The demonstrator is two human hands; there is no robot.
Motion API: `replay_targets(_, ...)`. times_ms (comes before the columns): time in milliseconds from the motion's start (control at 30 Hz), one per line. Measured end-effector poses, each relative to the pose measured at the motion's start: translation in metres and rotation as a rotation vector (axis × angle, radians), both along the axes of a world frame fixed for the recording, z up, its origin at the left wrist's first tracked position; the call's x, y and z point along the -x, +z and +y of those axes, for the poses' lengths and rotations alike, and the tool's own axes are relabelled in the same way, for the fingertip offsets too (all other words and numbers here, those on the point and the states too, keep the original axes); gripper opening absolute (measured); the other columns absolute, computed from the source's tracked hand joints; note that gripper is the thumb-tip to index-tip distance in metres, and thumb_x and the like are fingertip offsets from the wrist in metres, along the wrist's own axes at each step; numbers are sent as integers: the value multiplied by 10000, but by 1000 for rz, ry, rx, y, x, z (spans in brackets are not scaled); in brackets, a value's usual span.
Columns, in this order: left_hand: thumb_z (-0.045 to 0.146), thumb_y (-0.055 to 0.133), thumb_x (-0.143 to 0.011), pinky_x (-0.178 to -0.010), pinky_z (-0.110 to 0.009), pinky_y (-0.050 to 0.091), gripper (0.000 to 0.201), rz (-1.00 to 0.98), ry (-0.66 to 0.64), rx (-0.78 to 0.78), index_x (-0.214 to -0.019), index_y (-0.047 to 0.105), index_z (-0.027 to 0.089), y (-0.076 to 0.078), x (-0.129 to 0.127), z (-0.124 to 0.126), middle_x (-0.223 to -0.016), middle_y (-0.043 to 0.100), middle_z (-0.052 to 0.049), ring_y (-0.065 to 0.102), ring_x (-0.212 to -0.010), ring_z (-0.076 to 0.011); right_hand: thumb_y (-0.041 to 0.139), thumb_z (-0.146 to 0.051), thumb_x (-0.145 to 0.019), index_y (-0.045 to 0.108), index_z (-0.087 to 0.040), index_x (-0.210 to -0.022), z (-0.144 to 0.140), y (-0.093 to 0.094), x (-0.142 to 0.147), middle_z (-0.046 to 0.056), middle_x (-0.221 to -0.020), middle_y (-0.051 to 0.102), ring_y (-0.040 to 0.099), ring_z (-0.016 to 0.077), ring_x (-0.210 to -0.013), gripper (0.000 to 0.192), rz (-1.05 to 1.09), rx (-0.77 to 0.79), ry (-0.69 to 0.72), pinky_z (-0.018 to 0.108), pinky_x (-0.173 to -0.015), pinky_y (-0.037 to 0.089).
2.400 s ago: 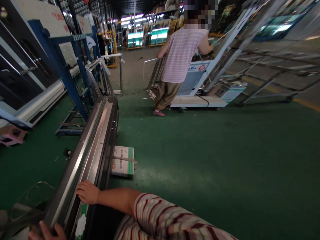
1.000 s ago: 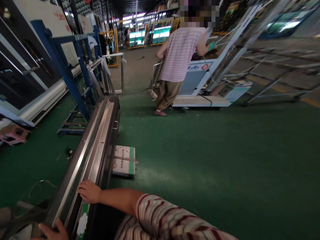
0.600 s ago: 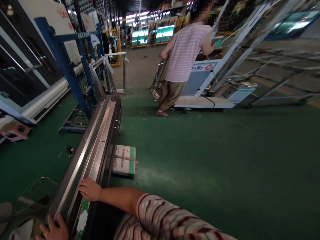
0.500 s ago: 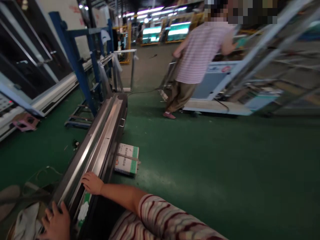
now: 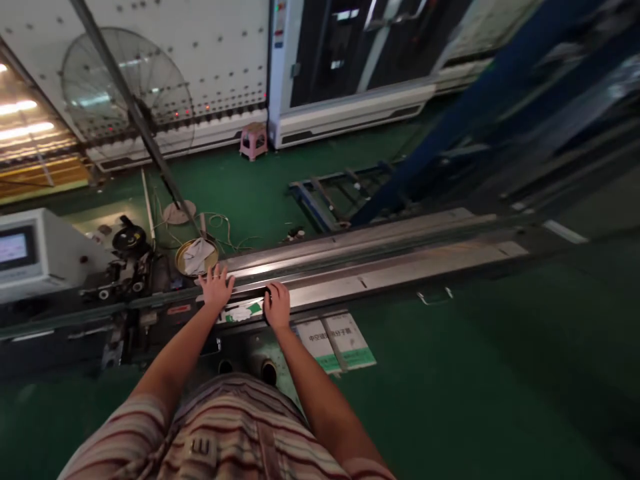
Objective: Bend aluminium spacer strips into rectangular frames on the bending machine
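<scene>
A long metal machine bed [image 5: 400, 257] with shiny rails runs across the view. My left hand [image 5: 216, 288] lies flat on its near rail with the fingers spread. My right hand [image 5: 277, 305] rests beside it on the rail's front edge, fingers curled over the edge. Neither hand holds a loose object. Just behind my left hand stands a round metal dish with a white cloth [image 5: 197, 255] in it. A white and green label [image 5: 243, 312] sits between my hands.
A white and green carton [image 5: 336, 341] lies on the green floor under the bed. A control box with a screen [image 5: 30, 250] is at left. Behind stand a fan [image 5: 127, 93], a pink stool [image 5: 253, 139], a white machine wall and a blue steel frame [image 5: 450, 120].
My head has turned left from looking along the bed to facing it square on. The person in the pink striped shirt is out of view. Both hands stay on the rail.
</scene>
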State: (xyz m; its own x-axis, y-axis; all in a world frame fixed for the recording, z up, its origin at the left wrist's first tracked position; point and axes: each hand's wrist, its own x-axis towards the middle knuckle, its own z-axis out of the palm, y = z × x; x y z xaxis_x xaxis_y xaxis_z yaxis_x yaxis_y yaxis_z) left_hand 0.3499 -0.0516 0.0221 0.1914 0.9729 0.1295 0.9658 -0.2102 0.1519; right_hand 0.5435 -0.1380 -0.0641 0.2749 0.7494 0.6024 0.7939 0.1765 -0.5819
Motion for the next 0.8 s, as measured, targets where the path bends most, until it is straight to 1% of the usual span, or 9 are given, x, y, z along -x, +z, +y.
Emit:
replay_targets(167, 590, 233, -975, -1188, -679, 117, 626, -29, -15, -6, -1491, 451, 311, -10, 9, 1, -1617, 342, -86, 216, -1509, -344, 455, -224, -968, 607, -181, -1239, -2, -2, 6, 142, -1254, 580, 481, 254, -1225, 314, -1, -4, 6, 525, -1088, 420)
replay_targets(300, 597, 250, -969, -1190, -670, 128, 627, -38, 0, -28, -1486, 461, 311, -12, 11, 1, -1657, 241, -86, 209, -1512, -356, 452, -232, -967, 609, -184, -1231, -2, -1, 8, 144, -1248, 579, 482, 253, -1222, 310, -2, -8, 5, 523, -1084, 423)
replay_targets(367, 595, 259, -967, -1192, -669, 120, 625, -41, 12, -31, -1478, 474, 306, -12, 11, 0, -1665, 215, -87, 185, -1519, -367, 449, -232, -969, 607, -180, -1228, -3, -1, 9, 144, -1248, 581, 482, 251, -1221, 308, -8, -9, 2, 517, -1085, 424)
replay_targets(433, 593, 258, -968, -1193, -668, 114, 621, -46, 20, -24, -1465, 492, 304, -13, 12, -1, -1659, 234, -90, 179, -1519, -373, 445, -234, -970, 603, -180, -1231, -4, -1, 10, 144, -1247, 581, 479, 251, -1224, 311, -14, -11, 5, 514, -1083, 425)
replay_targets(600, 590, 267, -970, -1187, -663, 126, 602, -71, 18, -29, -1426, 536, 304, -11, 15, -3, -1636, 293, -101, 274, -1471, -382, 434, -244, -970, 602, -179, -1237, -4, -1, 11, 148, -1242, 578, 477, 256, -1220, 322, -10, -14, 18, 525, -1078, 421)
replay_targets(800, 567, 331, -965, -1190, -651, 110, 563, -98, 35, -8, -1411, 553, 305, -5, 14, -5, -1630, 302, -101, 292, -1447, -387, 431, -253, -972, 603, -179, -1244, -4, 1, 12, 153, -1237, 576, 480, 263, -1219, 331, 0, -26, 20, 547, -1076, 424)
